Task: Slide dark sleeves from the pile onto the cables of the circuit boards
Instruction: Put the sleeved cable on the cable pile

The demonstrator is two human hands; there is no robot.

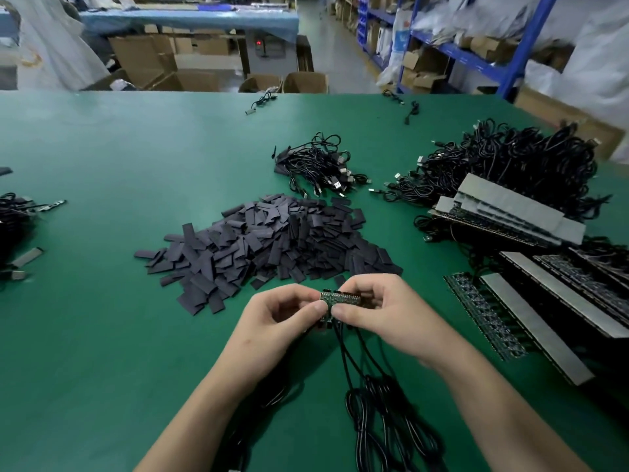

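A small green circuit board is held just above the green table, in front of the pile of dark sleeves. My left hand pinches its left end with thumb and fingers. My right hand grips its right end, thumb in front. Black cables hang from the board and coil on the table between my forearms. I cannot tell whether a sleeve sits on any of these cables.
A bundle of black USB cables lies behind the pile. A bigger heap of cables and stacked board panels with grey strips fill the right side. More panels lie right of my right hand. Loose parts sit at the left edge.
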